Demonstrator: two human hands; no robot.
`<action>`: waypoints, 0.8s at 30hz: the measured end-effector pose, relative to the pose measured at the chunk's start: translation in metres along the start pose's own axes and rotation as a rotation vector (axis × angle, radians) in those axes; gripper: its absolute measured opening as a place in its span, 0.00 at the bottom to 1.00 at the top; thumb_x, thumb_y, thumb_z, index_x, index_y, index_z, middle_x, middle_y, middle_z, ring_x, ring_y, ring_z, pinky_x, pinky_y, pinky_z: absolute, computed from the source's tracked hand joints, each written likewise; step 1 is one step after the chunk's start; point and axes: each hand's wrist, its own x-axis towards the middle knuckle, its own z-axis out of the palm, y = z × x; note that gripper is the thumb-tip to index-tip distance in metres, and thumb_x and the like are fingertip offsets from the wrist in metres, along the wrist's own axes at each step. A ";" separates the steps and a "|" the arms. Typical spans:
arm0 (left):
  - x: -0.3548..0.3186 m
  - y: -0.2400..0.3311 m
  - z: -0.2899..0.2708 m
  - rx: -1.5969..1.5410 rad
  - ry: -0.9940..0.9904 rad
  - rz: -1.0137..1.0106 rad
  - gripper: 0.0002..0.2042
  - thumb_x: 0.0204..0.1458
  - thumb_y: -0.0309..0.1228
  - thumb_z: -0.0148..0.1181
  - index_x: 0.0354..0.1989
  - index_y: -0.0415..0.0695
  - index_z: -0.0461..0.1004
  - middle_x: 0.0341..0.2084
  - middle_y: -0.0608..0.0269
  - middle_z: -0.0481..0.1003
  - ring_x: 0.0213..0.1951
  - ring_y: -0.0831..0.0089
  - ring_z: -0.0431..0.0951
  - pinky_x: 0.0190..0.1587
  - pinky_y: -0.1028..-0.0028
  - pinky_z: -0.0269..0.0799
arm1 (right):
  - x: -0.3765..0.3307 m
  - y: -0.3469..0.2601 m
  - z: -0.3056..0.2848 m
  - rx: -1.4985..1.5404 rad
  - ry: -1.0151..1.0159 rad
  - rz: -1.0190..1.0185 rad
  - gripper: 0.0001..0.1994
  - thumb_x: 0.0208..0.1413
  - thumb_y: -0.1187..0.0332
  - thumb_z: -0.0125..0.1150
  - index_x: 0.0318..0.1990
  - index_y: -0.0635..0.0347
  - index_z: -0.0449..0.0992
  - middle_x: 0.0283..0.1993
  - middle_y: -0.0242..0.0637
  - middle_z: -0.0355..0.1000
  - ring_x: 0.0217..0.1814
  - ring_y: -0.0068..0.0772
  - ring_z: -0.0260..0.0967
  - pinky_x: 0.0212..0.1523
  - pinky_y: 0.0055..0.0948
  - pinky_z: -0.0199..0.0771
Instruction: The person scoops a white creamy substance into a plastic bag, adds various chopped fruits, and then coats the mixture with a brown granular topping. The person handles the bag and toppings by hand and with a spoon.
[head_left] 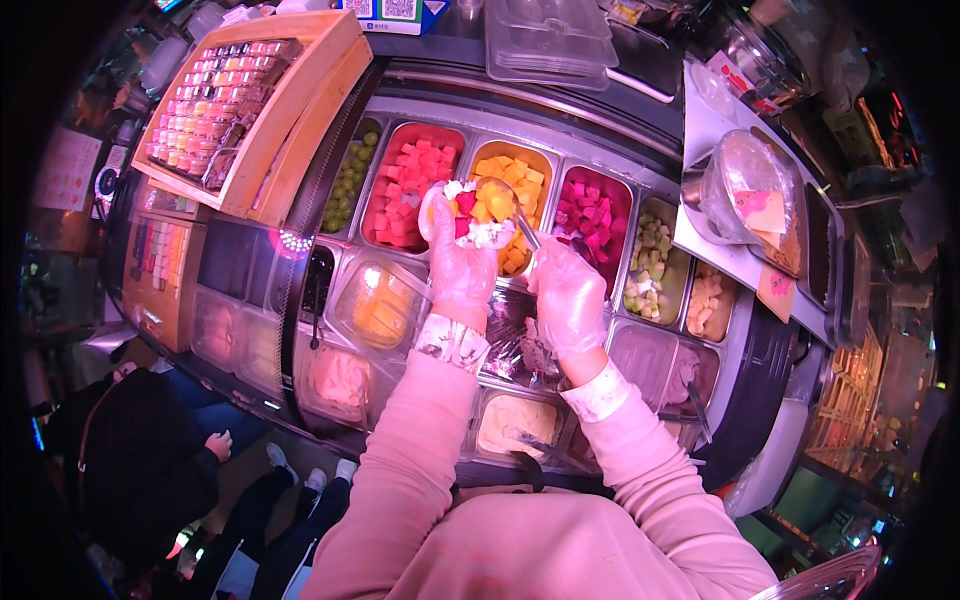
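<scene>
Above the fruit tubs, my gloved left hand (464,272) is closed around a round serving topped with white cream (488,236) and red and yellow fruit pieces; its base is mostly hidden by the fingers. My gloved right hand (568,295) grips a metal spoon (528,232). The spoon's bowl is over the serving, with yellow mango cubes (495,203) at it. Directly behind is a tub of mango cubes (512,163). Red watermelon cubes (412,175) fill the tub to its left, and magenta dragon fruit cubes (588,208) the one to its right.
Green grapes (352,180) lie at the far left, chopped green fruit (650,255) on the right. Nearer are a lidded yellow tub (378,305) and a cream tub (518,425). A wooden rack of small jars (290,130) stands left, clear containers (550,40) behind. People are at lower left.
</scene>
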 end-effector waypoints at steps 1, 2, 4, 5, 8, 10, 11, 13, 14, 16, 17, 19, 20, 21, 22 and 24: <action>-0.002 0.000 0.003 -0.041 0.001 -0.021 0.23 0.67 0.48 0.61 0.67 0.59 0.69 0.64 0.65 0.73 0.66 0.57 0.72 0.63 0.43 0.73 | -0.002 -0.005 0.001 -0.082 -0.012 0.073 0.14 0.64 0.77 0.59 0.55 0.66 0.83 0.27 0.40 0.76 0.27 0.29 0.76 0.32 0.32 0.76; -0.004 0.001 0.006 -0.083 0.003 -0.042 0.23 0.67 0.48 0.61 0.68 0.59 0.69 0.65 0.65 0.73 0.67 0.57 0.72 0.63 0.43 0.73 | -0.002 -0.003 0.001 -0.195 -0.001 -0.064 0.15 0.64 0.77 0.60 0.56 0.65 0.83 0.29 0.42 0.77 0.29 0.33 0.78 0.33 0.34 0.77; -0.005 0.001 0.005 -0.117 -0.036 -0.039 0.23 0.68 0.48 0.61 0.68 0.58 0.69 0.65 0.64 0.72 0.68 0.57 0.71 0.64 0.43 0.72 | -0.001 0.003 0.002 -0.420 0.019 -0.340 0.16 0.63 0.77 0.61 0.58 0.62 0.82 0.34 0.45 0.79 0.32 0.40 0.80 0.34 0.38 0.79; -0.005 0.001 0.002 -0.110 -0.076 -0.014 0.24 0.68 0.48 0.61 0.69 0.57 0.69 0.66 0.64 0.72 0.68 0.57 0.71 0.65 0.43 0.72 | 0.000 0.003 0.002 -0.460 0.039 -0.413 0.17 0.63 0.77 0.61 0.58 0.61 0.82 0.35 0.46 0.79 0.33 0.43 0.80 0.35 0.39 0.80; -0.007 0.004 0.001 -0.027 -0.153 0.032 0.24 0.68 0.47 0.60 0.70 0.57 0.68 0.66 0.64 0.72 0.68 0.57 0.71 0.65 0.42 0.72 | 0.006 0.003 0.003 -0.564 0.099 -0.592 0.18 0.62 0.77 0.61 0.60 0.59 0.81 0.38 0.45 0.79 0.36 0.46 0.80 0.36 0.41 0.81; -0.011 0.007 0.003 0.018 -0.170 0.035 0.24 0.69 0.45 0.59 0.70 0.56 0.66 0.65 0.62 0.72 0.67 0.57 0.72 0.64 0.45 0.74 | 0.011 0.005 0.003 -0.610 0.132 -0.654 0.19 0.62 0.77 0.60 0.60 0.58 0.81 0.38 0.43 0.78 0.35 0.45 0.80 0.35 0.40 0.82; -0.015 0.009 0.007 0.025 -0.167 0.028 0.23 0.70 0.44 0.58 0.70 0.55 0.66 0.64 0.61 0.72 0.66 0.58 0.73 0.63 0.48 0.76 | 0.011 0.006 0.003 -0.623 0.111 -0.622 0.19 0.62 0.76 0.60 0.61 0.57 0.80 0.38 0.43 0.78 0.35 0.45 0.80 0.34 0.40 0.81; -0.017 0.010 0.007 0.025 -0.151 0.019 0.24 0.70 0.44 0.58 0.70 0.53 0.65 0.63 0.60 0.72 0.65 0.58 0.74 0.63 0.50 0.76 | 0.010 0.010 0.005 -0.646 0.068 -0.559 0.21 0.61 0.76 0.61 0.62 0.55 0.79 0.37 0.41 0.77 0.34 0.45 0.79 0.33 0.39 0.81; -0.017 0.008 0.004 0.018 -0.137 0.017 0.25 0.69 0.45 0.59 0.70 0.53 0.66 0.64 0.60 0.72 0.65 0.56 0.74 0.64 0.48 0.75 | 0.009 0.010 0.007 -0.692 0.068 -0.570 0.22 0.61 0.75 0.60 0.63 0.55 0.78 0.37 0.40 0.77 0.34 0.45 0.79 0.33 0.39 0.81; -0.016 0.005 -0.001 0.030 -0.129 0.025 0.27 0.68 0.49 0.59 0.70 0.51 0.67 0.65 0.58 0.72 0.65 0.55 0.74 0.65 0.48 0.74 | 0.004 0.014 0.012 -0.784 0.067 -0.589 0.24 0.60 0.75 0.60 0.65 0.53 0.77 0.38 0.39 0.76 0.33 0.44 0.79 0.32 0.39 0.81; -0.015 0.004 -0.003 0.049 -0.133 0.035 0.28 0.68 0.50 0.58 0.70 0.49 0.67 0.64 0.58 0.72 0.64 0.55 0.74 0.65 0.49 0.74 | 0.002 0.016 0.014 -0.752 0.063 -0.588 0.26 0.60 0.77 0.60 0.67 0.53 0.76 0.36 0.40 0.75 0.33 0.44 0.78 0.34 0.39 0.80; -0.016 0.005 0.000 0.038 -0.140 0.036 0.30 0.68 0.55 0.56 0.70 0.47 0.67 0.64 0.57 0.73 0.63 0.55 0.75 0.65 0.50 0.74 | 0.000 0.023 0.017 -0.693 0.059 -0.581 0.29 0.58 0.80 0.60 0.69 0.53 0.74 0.34 0.41 0.73 0.34 0.45 0.75 0.37 0.39 0.79; -0.022 0.012 0.013 0.007 -0.141 0.031 0.32 0.68 0.58 0.53 0.70 0.47 0.67 0.64 0.56 0.73 0.63 0.55 0.75 0.65 0.51 0.74 | -0.001 0.025 0.018 -0.685 0.063 -0.600 0.30 0.58 0.80 0.60 0.70 0.53 0.74 0.34 0.41 0.73 0.35 0.44 0.75 0.37 0.39 0.79; -0.027 0.017 0.022 -0.025 -0.141 0.025 0.33 0.68 0.61 0.51 0.70 0.46 0.67 0.63 0.56 0.73 0.63 0.55 0.75 0.65 0.52 0.74 | -0.001 0.027 0.018 -0.676 0.067 -0.620 0.31 0.57 0.81 0.60 0.70 0.54 0.74 0.35 0.41 0.73 0.35 0.44 0.75 0.37 0.39 0.79; -0.031 0.022 0.026 -0.043 -0.140 0.008 0.35 0.67 0.62 0.49 0.70 0.46 0.67 0.63 0.56 0.73 0.63 0.55 0.75 0.66 0.52 0.73 | -0.001 0.028 0.018 -0.666 0.071 -0.640 0.31 0.56 0.81 0.60 0.70 0.54 0.73 0.35 0.41 0.73 0.35 0.44 0.75 0.37 0.39 0.79; -0.035 0.028 0.030 -0.078 -0.139 -0.028 0.37 0.67 0.66 0.45 0.69 0.46 0.68 0.63 0.56 0.73 0.64 0.56 0.74 0.66 0.53 0.73 | 0.000 0.024 0.017 -0.694 0.063 -0.625 0.33 0.56 0.82 0.60 0.71 0.55 0.72 0.35 0.41 0.73 0.36 0.44 0.75 0.37 0.39 0.79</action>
